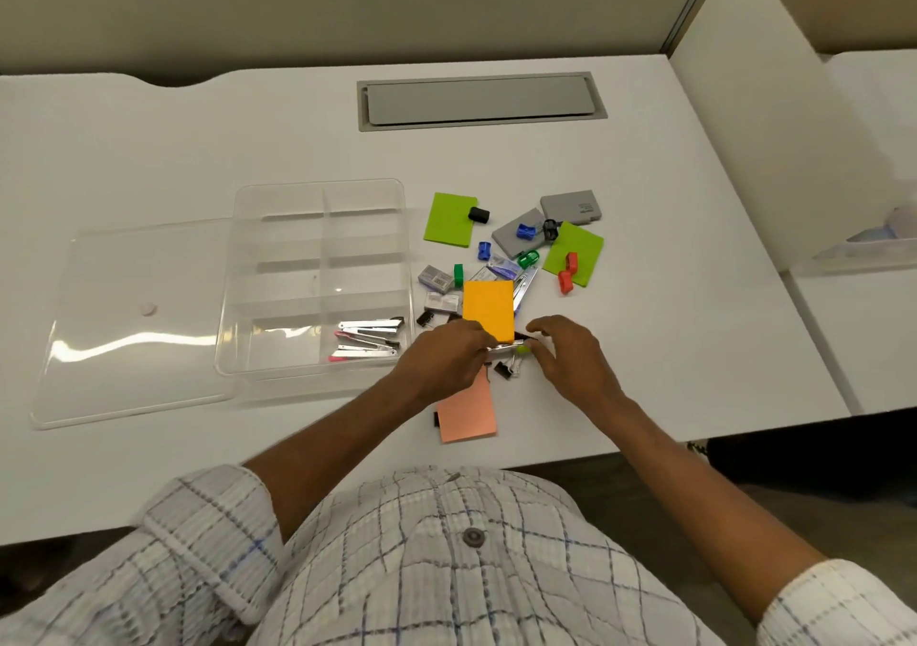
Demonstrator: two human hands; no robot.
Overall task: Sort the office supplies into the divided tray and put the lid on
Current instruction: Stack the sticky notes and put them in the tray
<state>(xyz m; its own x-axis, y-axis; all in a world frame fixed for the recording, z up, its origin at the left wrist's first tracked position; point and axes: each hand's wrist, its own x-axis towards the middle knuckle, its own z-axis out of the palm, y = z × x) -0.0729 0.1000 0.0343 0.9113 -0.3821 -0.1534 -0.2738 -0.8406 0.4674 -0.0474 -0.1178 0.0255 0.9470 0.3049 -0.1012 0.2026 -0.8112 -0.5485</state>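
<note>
I have the small stapler (508,348) pinched from both ends: my left hand (446,355) curls its fingertips round the chrome end, and my right hand (570,355) closes thumb and forefinger on the green tip (partly hidden). It lies between the fingers, just beside the orange pad (489,310) and over loose binder clips (506,370). The divided tray (293,248) lies to the left, with other staplers (369,340) in its near-right compartment. The lid (134,328) lies beyond it.

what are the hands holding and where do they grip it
A small silver stapler with a lime-green end, between both hands: the left hand grips its silver end, the right hand pinches the green end.
</note>
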